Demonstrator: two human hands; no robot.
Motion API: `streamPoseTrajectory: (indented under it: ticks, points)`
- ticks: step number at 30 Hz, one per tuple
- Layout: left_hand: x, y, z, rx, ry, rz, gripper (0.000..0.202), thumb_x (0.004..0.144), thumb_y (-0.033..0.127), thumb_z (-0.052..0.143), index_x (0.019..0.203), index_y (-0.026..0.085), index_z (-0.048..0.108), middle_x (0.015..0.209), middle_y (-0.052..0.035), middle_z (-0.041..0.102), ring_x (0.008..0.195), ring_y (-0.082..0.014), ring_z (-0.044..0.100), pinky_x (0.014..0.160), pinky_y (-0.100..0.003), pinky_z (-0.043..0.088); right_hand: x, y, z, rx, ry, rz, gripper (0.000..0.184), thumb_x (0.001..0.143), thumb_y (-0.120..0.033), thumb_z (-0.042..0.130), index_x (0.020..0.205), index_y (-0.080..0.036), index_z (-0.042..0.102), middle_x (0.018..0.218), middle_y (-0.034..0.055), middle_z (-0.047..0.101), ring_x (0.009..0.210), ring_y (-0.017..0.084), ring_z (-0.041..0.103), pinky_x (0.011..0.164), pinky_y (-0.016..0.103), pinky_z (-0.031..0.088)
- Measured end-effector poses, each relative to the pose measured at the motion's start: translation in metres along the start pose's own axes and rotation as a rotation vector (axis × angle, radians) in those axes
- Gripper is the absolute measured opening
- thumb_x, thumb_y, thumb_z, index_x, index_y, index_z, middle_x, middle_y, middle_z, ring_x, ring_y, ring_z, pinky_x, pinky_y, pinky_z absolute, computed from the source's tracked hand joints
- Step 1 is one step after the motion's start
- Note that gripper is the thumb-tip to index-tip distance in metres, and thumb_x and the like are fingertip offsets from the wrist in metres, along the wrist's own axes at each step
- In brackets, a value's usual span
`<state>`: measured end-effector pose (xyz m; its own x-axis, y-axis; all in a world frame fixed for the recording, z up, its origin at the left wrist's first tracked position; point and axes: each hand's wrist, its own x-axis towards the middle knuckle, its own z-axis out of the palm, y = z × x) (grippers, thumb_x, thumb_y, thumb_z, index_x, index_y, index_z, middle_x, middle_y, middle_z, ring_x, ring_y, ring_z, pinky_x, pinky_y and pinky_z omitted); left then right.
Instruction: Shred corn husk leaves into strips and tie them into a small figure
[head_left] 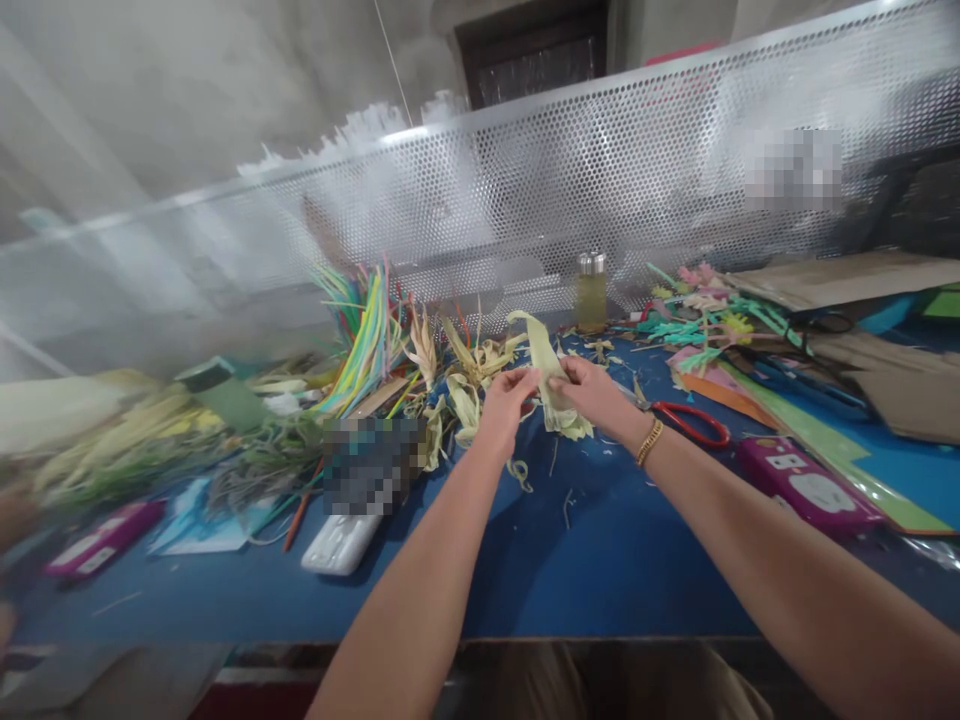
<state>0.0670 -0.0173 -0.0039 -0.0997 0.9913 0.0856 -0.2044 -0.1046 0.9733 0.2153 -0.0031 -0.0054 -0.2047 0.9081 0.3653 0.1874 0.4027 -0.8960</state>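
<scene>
A pale green-yellow corn husk strip (541, 345) stands upright between my hands above the blue table. My left hand (511, 398) pinches its left edge with the fingertips. On its other edge my right hand (589, 392), with a gold bracelet at the wrist, grips it between thumb and fingers. Dried husk pieces (484, 358) lie behind and left of my hands, and a curled husk (465, 408) rests beside my left hand. Just right of my right hand lie scissors with red handles (675, 408).
Colourful pipe cleaners (361, 340) stand at the back left. A glass bottle (591, 295) stands before the perforated metal screen (525, 170). Purple boxes (810, 485) lie on both sides. A white power strip (341, 543) is at front left; paper sheets (795, 420) lie right.
</scene>
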Motion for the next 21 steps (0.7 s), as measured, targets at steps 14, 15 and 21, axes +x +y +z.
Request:
streamPoseTrajectory:
  ticks: [14,15,21]
  points:
    - [-0.0002,-0.0061,0.0024,-0.098,-0.05,0.043,0.031,0.064,0.036,0.075,0.085,0.017,0.062,0.074,0.0005,0.063,0.063,-0.0133,0.058,0.062,-0.027,0.047,-0.0043,-0.0028,0.0033,0.184,-0.074,0.126,0.033,0.07,-0.05,0.065,0.072,-0.019,0.058,0.062,-0.0026,0.048,0.057,0.01,0.039,0.054,0.025,0.034]
    - [-0.0015,-0.0054,0.0035,-0.081,-0.056,0.032,0.032,0.063,0.037,0.076,0.085,0.017,0.062,0.074,-0.0001,0.064,0.063,-0.0137,0.058,0.062,-0.027,0.048,-0.0041,-0.0021,0.0039,0.19,-0.073,0.121,0.032,0.069,-0.05,0.066,0.072,-0.018,0.058,0.063,-0.0024,0.05,0.057,0.01,0.039,0.054,0.025,0.034]
    - [-0.0026,-0.0062,0.005,-0.047,-0.01,0.019,0.034,0.062,0.038,0.077,0.086,0.016,0.065,0.071,-0.0006,0.064,0.061,-0.0137,0.058,0.062,-0.028,0.047,-0.0041,-0.0006,0.0073,0.231,-0.081,0.14,0.03,0.067,-0.046,0.068,0.073,-0.019,0.057,0.063,-0.0031,0.051,0.056,0.01,0.041,0.055,0.025,0.035]
